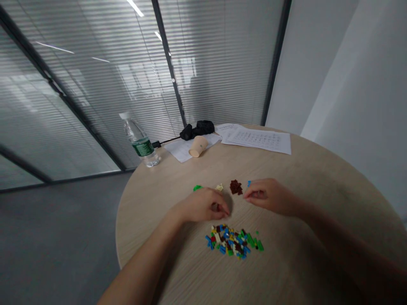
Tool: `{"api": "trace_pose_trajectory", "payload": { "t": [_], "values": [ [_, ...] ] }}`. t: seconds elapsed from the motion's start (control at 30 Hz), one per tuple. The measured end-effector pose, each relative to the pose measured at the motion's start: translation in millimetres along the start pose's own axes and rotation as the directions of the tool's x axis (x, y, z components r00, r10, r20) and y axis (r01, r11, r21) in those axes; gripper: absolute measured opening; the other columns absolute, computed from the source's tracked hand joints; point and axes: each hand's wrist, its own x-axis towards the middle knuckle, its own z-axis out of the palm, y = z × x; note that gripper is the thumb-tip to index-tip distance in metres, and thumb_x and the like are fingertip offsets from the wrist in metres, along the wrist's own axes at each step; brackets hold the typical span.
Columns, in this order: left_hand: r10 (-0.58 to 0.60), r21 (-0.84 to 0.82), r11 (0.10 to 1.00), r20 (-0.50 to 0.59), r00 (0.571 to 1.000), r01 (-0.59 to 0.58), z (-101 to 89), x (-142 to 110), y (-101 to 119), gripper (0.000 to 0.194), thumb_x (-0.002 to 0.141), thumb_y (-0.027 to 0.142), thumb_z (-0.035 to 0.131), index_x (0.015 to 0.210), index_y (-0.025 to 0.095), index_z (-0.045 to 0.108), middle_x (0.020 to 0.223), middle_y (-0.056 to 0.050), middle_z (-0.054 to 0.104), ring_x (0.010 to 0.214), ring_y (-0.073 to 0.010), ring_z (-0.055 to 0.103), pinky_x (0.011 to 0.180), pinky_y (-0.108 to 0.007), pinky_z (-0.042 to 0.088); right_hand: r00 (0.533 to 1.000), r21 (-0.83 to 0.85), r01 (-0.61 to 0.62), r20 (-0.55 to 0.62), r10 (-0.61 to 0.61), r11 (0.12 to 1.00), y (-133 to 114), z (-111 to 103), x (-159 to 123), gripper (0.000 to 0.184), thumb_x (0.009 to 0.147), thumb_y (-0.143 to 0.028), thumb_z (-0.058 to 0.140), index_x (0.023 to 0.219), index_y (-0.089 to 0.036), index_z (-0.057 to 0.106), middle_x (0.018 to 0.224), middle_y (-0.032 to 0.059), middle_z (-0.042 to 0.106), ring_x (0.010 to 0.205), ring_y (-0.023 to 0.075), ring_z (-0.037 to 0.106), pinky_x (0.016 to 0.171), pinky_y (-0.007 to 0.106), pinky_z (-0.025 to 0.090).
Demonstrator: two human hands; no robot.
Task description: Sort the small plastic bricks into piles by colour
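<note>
Small-piece handling here: left hand (205,205) just beyond the mixed pile (229,242), right hand (276,197) farther beyond it, as are the brown pieces (235,187). Fingers bunched; whether either grips anything, I can't tell. Such tiny pieces call for fine pinches.

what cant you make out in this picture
Head view, hidden by fingers or too small: whether the left hand or right hand pinches anything.
Head view, partly hidden by the left hand: the green pieces and perhaps the cream pieces.
Head view, partly behind the right hand: the blue pieces.
Head view, too small: text on the printed sheets.
Head view, too dark: what the black bundle is.
</note>
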Motion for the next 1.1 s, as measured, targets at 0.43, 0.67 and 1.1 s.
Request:
{"api": "trace_pose_trajectory", "payload": {
  "t": [0.43,0.67,1.1],
  "values": [
    [0.007,-0.146,0.989,0.078,0.997,0.005,5.0,-1.4,2.6,0.017,0.074,0.015,0.060,0.087,0.019,0.070,0.073,0.000,0.067,0.061,-0.0091,0.057,0.061,-0.021,0.042,0.921,0.230,0.190,0.296,-0.255,0.954,-26.8,17.6,-4.3,0.014,0.077,-0.022,0.058,0.082,-0.020,0.071,0.073,0.0010,0.064,0.062,0.0105,0.054,0.059,0.022,0.041],
    [-0.003,-0.230,0.973,0.126,0.992,0.033,5.7,-1.3,4.2,0.017,0.076,0.014,0.059,0.088,0.017,0.069,0.079,-0.002,0.069,0.066,-0.0100,0.060,0.064,-0.021,0.045,0.915,0.212,0.173,0.327,-0.237,0.962,-26.9,21.7,-6.4,0.013,0.074,-0.021,0.061,0.081,-0.018,0.071,0.074,0.0021,0.065,0.064,0.0112,0.056,0.060,0.022,0.041],
    [-0.105,-0.361,0.925,0.051,0.993,0.117,3.9,-1.4,-0.2,0.015,0.078,0.016,0.057,0.090,0.014,0.066,0.077,-0.001,0.065,0.066,-0.0088,0.056,0.060,-0.019,0.044,0.917,0.349,-0.039,0.384,-0.105,0.936,-18.9,16.8,-4.7,0.016,0.077,-0.028,0.060,0.081,-0.015,0.069,0.067,0.0003,0.059,0.057,0.0091,0.051,0.051,0.019,0.037]
  ]
}}
